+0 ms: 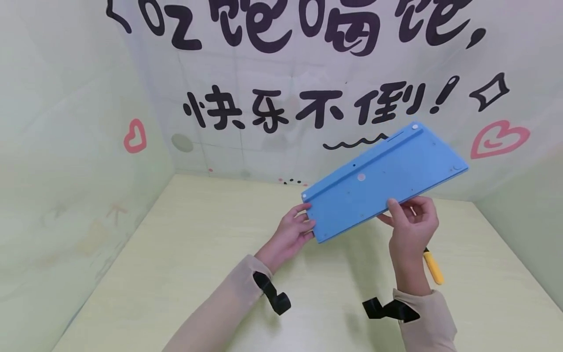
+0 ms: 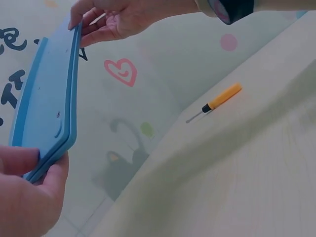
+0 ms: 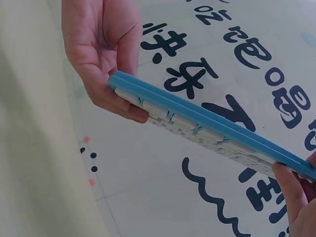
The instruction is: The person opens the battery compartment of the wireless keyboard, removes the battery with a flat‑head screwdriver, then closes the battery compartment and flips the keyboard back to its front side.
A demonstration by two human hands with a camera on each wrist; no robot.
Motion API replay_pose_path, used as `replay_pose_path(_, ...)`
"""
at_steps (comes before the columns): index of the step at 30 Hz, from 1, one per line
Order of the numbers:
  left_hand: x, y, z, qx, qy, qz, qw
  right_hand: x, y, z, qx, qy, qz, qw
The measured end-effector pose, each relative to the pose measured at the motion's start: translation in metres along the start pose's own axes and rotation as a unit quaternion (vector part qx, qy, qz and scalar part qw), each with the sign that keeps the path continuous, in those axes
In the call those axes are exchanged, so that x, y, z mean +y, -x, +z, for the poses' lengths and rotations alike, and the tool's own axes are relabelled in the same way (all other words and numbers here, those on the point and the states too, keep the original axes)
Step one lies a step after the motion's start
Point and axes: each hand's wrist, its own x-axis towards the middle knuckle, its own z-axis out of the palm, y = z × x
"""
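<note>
A blue keyboard [image 1: 378, 181] is held up above the table, tilted, its flat underside with small screws facing the head view. White keys show on its other side in the right wrist view, where the keyboard [image 3: 197, 116] is seen edge-on. My left hand [image 1: 292, 232] grips its left end, fingers on both faces. With thumb and fingers, my right hand [image 1: 413, 222] pinches the lower long edge. In the left wrist view the left hand [image 2: 32, 192] holds the near corner and the right hand [image 2: 116, 19] the far part.
A screwdriver with a yellow handle [image 1: 433, 268] lies on the table [image 1: 184, 274], right of my right forearm. Behind the table stands a wall [image 1: 272, 156] with black lettering and pink hearts; side walls rise at left and right. Black straps are on both wrists.
</note>
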Motion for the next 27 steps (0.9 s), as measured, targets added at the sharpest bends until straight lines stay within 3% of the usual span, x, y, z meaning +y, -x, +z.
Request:
replay_pose_path(8, 0.011, 0.003, 0.002, 0.005, -0.013, 0.004, 0.9999, 0.005, 0.001, -0.007, 0.019, -0.014, 0.008, 0.9997)
replay_pose_path(14, 0.023, 0.007, 0.006, 0.009, -0.032, 0.028, 0.999, 0.006, 0.002, -0.009, 0.027, -0.018, 0.005, 0.9994)
replay_pose_path(22, 0.039, 0.016, 0.007, 0.035, -0.052, 0.054, 0.9966, 0.004, -0.001, -0.022, -0.044, -0.009, -0.026, 0.9987)
replay_pose_path(27, 0.044, 0.021, 0.003, 0.029, -0.059, 0.057, 0.9962, 0.002, -0.007, -0.034, -0.072, 0.045, -0.021, 0.9962)
